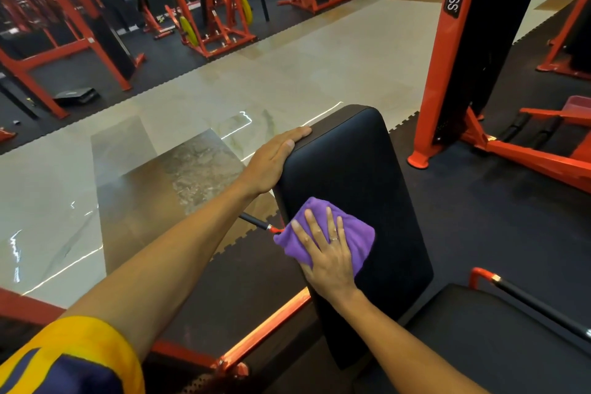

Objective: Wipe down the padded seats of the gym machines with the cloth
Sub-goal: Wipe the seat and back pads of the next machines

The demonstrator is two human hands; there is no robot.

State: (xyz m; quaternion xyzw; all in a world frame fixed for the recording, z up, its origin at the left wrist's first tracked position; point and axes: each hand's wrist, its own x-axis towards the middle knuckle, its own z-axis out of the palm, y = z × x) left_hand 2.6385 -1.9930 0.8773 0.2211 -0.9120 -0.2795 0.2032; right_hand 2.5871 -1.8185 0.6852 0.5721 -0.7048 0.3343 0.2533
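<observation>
A long black padded back pad [367, 169] of a gym machine stands in the middle of the view. A folded purple cloth [356, 232] lies on its lower left part. My right hand [326, 253] presses flat on the cloth with fingers spread and straight. My left hand [275, 160] rests on the pad's upper left edge, fingers straight along the rim and over its side. A second black seat pad [499, 339] sits at the lower right, below the back pad.
An orange and black upright marked FITNESS [473, 41] rises at the right, with orange frame rails [527, 153] on black rubber matting. A black handle bar [540, 307] crosses the lower right. Glossy tile floor [192, 125] lies to the left, with more orange machines [211, 9] beyond.
</observation>
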